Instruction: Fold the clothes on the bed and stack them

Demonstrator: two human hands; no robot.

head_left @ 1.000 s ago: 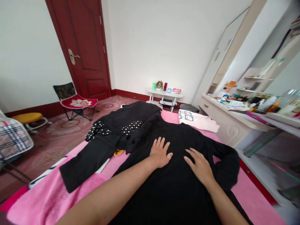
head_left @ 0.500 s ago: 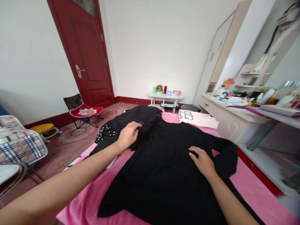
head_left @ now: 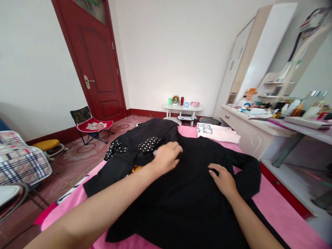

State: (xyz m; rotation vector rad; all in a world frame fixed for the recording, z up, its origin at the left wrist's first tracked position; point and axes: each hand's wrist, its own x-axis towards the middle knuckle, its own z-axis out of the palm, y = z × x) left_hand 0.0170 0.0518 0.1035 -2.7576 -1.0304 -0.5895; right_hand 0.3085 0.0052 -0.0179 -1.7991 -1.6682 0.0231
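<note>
So from my end of the head feed I've got a black top (head_left: 186, 204) lying on the pink cover (head_left: 277, 200), neck away from me and the wide body running down toward the bottom edge of the view. Progress-wise, I'd call the spreading-out mostly done: the middle looks pretty flat, and the right sleeve (head_left: 250, 176) is out to the side, bent, with a patch of pink between it and the body. What's left, I reckon, is the left shoulder, which looks kinda bunched next to a dark heap with white-dotted fabric (head_left: 149, 143). There's a long black sleeve (head_left: 103, 178) over there too, but honestly I can't tell if it's the top's or the heap's. No folds across the body that I can see. As for pose, my left hand (head_left: 168, 157) is over that left shoulder area, arm reaching in from the lower left, fingers curled in and back of the hand up; can't tell if it's pinching cloth or just above it. My right hand (head_left: 222, 178) is loose and open, fingers a little bent, thumb apart, sitting at the right side of the body near the sleeve, not gripping anything. Past the neck there's a folded pale pink cloth (head_left: 224, 135).
</note>
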